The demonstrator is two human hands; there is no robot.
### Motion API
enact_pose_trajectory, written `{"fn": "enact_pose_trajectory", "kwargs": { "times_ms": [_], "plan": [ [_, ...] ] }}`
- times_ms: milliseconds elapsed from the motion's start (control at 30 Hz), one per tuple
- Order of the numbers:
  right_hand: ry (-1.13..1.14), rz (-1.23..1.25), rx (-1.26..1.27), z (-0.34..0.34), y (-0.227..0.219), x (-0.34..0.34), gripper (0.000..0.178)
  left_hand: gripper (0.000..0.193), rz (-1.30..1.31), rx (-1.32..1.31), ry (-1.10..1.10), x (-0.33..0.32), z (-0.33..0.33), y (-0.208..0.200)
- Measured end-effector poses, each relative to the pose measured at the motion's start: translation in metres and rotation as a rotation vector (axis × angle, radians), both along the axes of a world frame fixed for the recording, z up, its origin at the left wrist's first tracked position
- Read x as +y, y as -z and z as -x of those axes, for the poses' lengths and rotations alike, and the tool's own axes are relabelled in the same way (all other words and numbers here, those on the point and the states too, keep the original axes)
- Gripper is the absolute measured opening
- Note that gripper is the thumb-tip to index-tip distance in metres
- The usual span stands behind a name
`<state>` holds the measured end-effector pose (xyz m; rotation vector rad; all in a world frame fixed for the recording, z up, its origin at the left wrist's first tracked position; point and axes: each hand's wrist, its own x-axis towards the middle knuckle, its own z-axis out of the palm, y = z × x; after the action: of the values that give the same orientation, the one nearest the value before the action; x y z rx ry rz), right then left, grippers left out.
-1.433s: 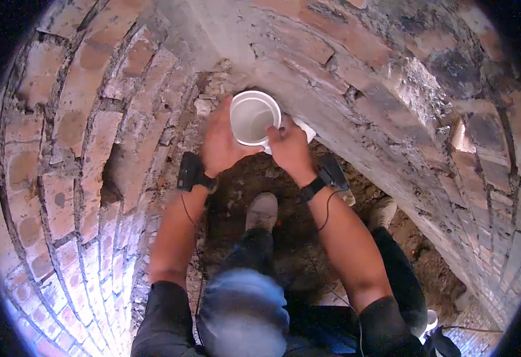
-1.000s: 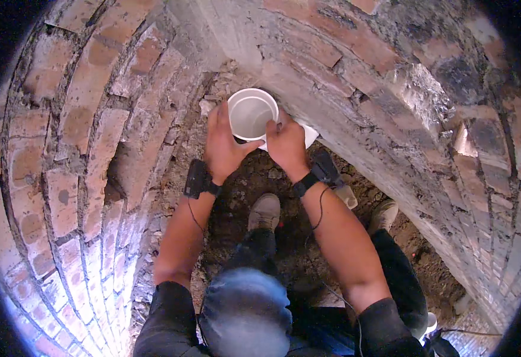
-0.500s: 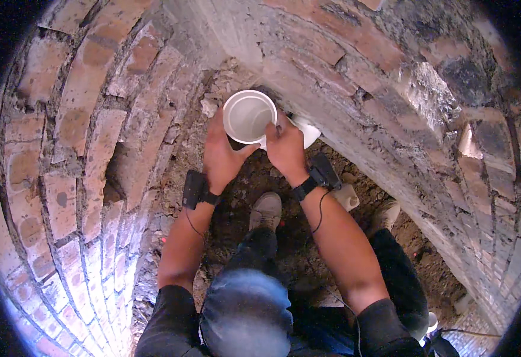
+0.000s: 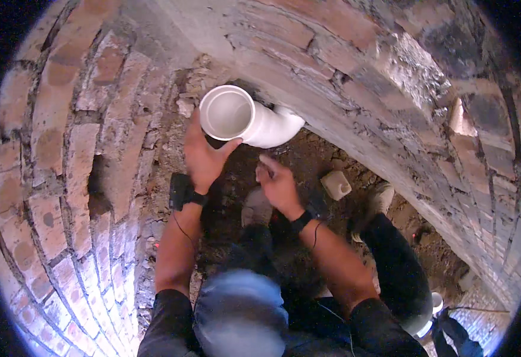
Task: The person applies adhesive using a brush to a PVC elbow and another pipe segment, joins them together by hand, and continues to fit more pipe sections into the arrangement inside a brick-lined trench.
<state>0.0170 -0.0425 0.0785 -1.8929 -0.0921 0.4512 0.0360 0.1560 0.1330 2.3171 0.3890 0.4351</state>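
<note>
A white plastic pipe elbow (image 4: 245, 117) sticks out from the foot of the curved brick wall, its open mouth turned up toward me. My left hand (image 4: 204, 156) cups the elbow from below and the left, thumb against its underside. My right hand (image 4: 278, 181) hangs just below and right of the elbow, apart from it, fingers loosely curled with nothing visible in them. Both wrists wear dark bands with thin cables.
Curved brick walls (image 4: 64, 154) close in on the left and right (image 4: 427, 119). The floor is loose dark earth (image 4: 308, 152). A small pale block (image 4: 336, 184) lies on the dirt right of my hands. My shoes (image 4: 257, 205) and dark-trousered legs fill the lower middle.
My right hand has come off the pipe elbow and dropped lower. The left hand stays on it, and more of the elbow's bend now shows.
</note>
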Motion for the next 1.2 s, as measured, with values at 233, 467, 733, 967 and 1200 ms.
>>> {"fn": "enact_pose_trajectory", "kwargs": {
  "times_ms": [233,467,733,967,1200],
  "plan": [
    [-0.088,0.121,0.108,0.037,0.010,-0.029,0.036,0.101,-0.091,-0.015,-0.019,0.003,-0.001,-0.004],
    [-0.097,0.106,0.032,0.013,0.004,-0.023,0.035,0.099,-0.017,0.010,-0.035,0.002,0.000,-0.013],
    [-0.075,0.078,0.161,0.013,0.014,-0.030,0.033,0.098,-0.033,-0.012,-0.032,-0.002,-0.004,-0.004],
    [-0.108,0.080,0.226,0.018,0.010,-0.025,0.029,0.101,-0.089,-0.031,-0.058,0.002,0.001,0.000],
    [-0.085,0.094,0.199,0.005,0.016,-0.036,0.031,0.102,-0.068,0.016,-0.040,-0.006,-0.002,-0.012]
  ]
}}
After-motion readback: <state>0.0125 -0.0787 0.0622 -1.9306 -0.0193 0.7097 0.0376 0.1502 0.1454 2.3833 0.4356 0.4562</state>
